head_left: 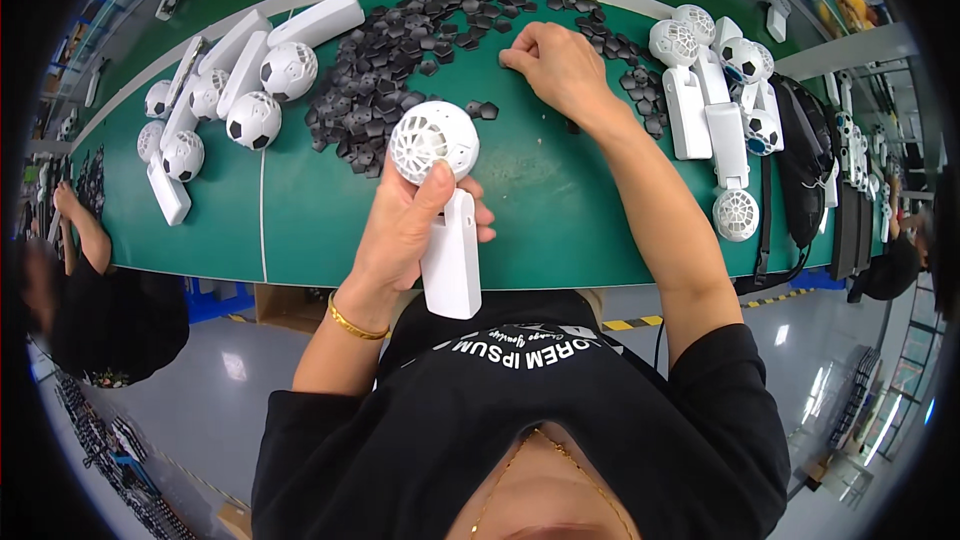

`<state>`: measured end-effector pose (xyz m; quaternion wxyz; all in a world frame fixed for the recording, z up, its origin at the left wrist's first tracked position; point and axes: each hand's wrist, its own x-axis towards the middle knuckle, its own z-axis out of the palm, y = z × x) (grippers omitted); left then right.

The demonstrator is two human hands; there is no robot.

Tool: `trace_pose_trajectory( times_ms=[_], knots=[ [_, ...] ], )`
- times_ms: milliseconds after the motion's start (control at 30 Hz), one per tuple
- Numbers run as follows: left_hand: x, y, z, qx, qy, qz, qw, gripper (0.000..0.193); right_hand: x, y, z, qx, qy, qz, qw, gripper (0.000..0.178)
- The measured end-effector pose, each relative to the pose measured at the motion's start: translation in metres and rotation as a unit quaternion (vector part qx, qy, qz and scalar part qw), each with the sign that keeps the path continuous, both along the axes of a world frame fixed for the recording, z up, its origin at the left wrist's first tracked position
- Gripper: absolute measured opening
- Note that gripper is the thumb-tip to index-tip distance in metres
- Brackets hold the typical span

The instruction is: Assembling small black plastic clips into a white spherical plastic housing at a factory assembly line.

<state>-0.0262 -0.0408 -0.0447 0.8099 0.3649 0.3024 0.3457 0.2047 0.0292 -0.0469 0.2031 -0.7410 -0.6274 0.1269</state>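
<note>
Left grip (400, 225) clasps the white fan (455, 245) by its neck, over the near edge of the bench (560, 240); a slackened hold could, I judge, let it twist and drop. Farther out, my right grip (562, 68) curls palm-down, forearm (655, 190) outstretched, by the black pieces (372, 90); I cannot tell whether it pinches one.

Open room lies along the table's (215, 240) near edge, left of centre; black pentagonal panels (365, 80) clutter the far edge, white soccer-ball fans (254, 120) both sides.
</note>
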Motion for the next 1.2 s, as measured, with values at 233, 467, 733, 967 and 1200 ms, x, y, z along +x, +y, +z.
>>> trace_pose_trajectory(
  times_ms=[233, 467, 733, 967, 1200],
  knots=[
    [0.001, -0.006, -0.009, -0.048, -0.012, -0.001, 0.999, 0.052, -0.012, -0.039, 0.020, -0.043, 0.432, 0.025, 0.901, 0.023],
    [0.012, -0.011, -0.008, -0.009, 0.015, 0.018, 1.000, 0.052, -0.068, -0.106, 0.013, 0.035, 0.635, 0.028, 0.771, 0.014],
    [0.015, -0.017, -0.006, 0.019, 0.021, 0.062, 0.998, 0.051, -0.082, -0.111, -0.004, 0.102, 0.574, 0.007, 0.813, 0.015],
    [0.017, -0.023, -0.023, 0.115, 0.064, 0.149, 0.980, 0.056, -0.094, -0.117, -0.013, 0.134, 0.561, -0.014, 0.817, 0.017],
    [0.015, -0.027, -0.022, 0.163, 0.081, 0.144, 0.973, 0.056, -0.087, -0.111, -0.004, 0.070, 0.592, -0.003, 0.803, 0.018]
  ],
)
